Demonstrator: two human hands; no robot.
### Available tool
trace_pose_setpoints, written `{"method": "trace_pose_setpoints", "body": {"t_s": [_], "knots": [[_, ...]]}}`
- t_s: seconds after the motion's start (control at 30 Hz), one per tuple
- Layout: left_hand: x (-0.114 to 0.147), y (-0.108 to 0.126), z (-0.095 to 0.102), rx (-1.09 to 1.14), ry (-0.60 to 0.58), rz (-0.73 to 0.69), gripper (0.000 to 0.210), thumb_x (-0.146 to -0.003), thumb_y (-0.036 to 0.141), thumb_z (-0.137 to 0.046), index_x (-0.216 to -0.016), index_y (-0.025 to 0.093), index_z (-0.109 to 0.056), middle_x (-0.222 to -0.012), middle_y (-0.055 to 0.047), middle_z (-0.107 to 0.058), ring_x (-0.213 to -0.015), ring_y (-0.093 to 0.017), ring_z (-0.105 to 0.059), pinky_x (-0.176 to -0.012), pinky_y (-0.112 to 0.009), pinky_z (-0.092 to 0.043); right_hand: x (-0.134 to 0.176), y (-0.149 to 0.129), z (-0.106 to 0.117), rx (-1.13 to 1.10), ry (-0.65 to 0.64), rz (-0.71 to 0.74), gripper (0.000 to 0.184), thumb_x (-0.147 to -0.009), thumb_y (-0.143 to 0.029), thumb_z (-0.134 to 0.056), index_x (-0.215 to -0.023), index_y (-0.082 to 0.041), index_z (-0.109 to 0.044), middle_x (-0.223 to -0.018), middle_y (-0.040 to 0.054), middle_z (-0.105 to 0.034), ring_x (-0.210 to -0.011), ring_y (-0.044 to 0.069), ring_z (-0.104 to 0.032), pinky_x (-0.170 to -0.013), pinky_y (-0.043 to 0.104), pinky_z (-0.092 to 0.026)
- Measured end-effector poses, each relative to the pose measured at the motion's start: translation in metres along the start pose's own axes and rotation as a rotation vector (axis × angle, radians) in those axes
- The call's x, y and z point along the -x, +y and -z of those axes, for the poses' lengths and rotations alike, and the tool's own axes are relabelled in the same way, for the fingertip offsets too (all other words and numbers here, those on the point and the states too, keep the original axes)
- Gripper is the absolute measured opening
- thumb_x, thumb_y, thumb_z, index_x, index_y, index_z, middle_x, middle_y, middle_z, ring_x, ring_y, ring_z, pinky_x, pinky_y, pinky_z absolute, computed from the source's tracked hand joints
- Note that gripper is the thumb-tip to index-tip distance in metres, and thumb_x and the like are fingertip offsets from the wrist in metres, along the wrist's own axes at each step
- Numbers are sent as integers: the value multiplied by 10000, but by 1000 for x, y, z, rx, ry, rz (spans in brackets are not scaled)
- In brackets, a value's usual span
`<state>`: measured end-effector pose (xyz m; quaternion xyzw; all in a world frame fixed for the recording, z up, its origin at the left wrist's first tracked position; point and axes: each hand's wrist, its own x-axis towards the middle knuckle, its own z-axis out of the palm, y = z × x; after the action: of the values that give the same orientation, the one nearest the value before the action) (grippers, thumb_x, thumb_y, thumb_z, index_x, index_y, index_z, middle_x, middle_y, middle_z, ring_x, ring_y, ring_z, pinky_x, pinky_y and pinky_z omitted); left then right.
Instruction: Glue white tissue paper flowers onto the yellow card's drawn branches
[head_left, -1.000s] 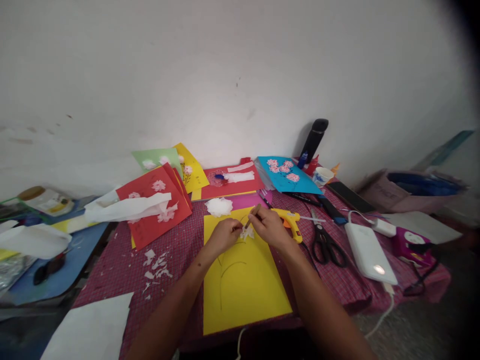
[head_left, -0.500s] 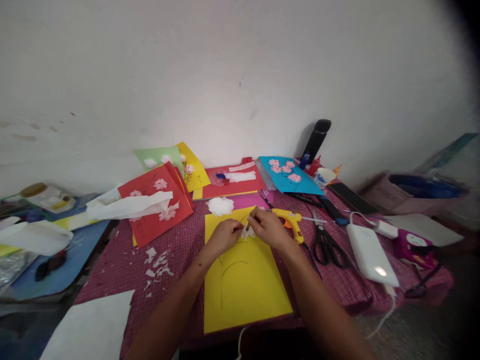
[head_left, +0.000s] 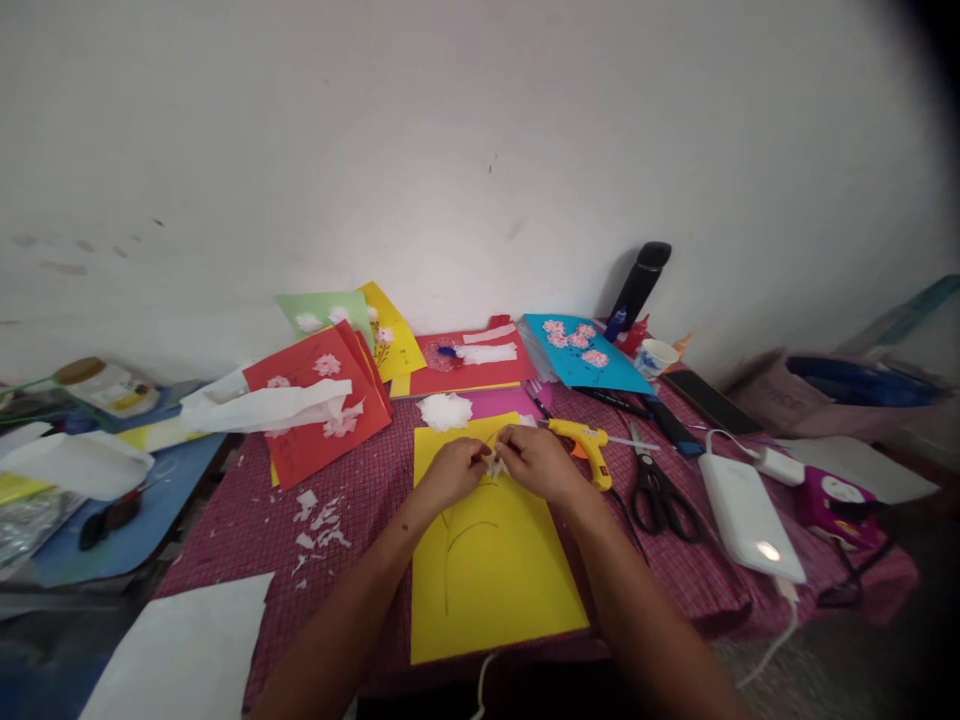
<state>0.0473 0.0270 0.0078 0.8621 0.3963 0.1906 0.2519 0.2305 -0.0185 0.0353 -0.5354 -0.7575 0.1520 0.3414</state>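
A yellow sheet of card (head_left: pixel 499 590) with dark drawn lines lies in front of me. Over its upper part my two hands meet at a small crumpled white paper piece (head_left: pixel 494 469). My left hand (head_left: pixel 456 470) pinches at its left side, fingertips together. From the right, my right hand (head_left: pixel 537 462) has thumb and finger closed on it; the fingers partly hide the paper. Just beyond the card's top left edge sits a white paper puff (head_left: pixel 444 411). To the right of my right hand lies a yellow glue gun (head_left: pixel 586 440).
Black-handled scissors (head_left: pixel 661 505) and a white power bank (head_left: pixel 752 515) with a cable lie on the right. Torn paper scraps (head_left: pixel 322 525) are scattered left. Red cards (head_left: pixel 300 455) and a blue card (head_left: pixel 585 355) bear paper flowers. A black bottle (head_left: pixel 641 285) stands by the wall.
The view has shifted slightly, so the table things appear a little to the right. Both hands stay at the white paper piece, with only a small shift of the fingers.
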Motion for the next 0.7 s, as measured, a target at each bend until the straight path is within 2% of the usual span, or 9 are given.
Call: {"method": "trace_pose_setpoints", "body": {"t_s": [0.17,0.43,0.53,0.7], "knots": [[1,0,0,11,6,13,223,-798,140,-522,-938,169,-693,-948,-70,-708,-852,-192,-642,-769,-287,-465,-1,0,-1,41,-11,4,113,-879,-190,-542,-812,-206,-631,-784,42,-696,-695,159,-613,-647,253,-403],[4,4,4,30,-18,28,296,-786,146,-525,-1038,171,-677,-932,-58,-705,-827,-186,-637,-734,-272,-467,-1,-1,2,-13,137,-57,183,-876,-215,-528,-700,-206,-578,-644,4,-626,-581,139,-557,-581,245,-377],[4,6,5,39,3,21,333,-778,110,-502,-1057,179,-670,-945,-50,-702,-826,-174,-631,-735,-263,-463,-1,-1,3,-87,234,-80,179,-874,-255,-534,-709,-202,-579,-636,-4,-617,-573,138,-554,-581,244,-389],[4,0,3,51,139,45,356,-762,44,-453,-1022,170,-662,-965,-52,-692,-874,-168,-622,-791,-271,-470,-2,4,3,-180,436,-207,213,-880,-330,-533,-742,-187,-612,-653,-3,-614,-577,143,-550,-549,237,-391]]}}
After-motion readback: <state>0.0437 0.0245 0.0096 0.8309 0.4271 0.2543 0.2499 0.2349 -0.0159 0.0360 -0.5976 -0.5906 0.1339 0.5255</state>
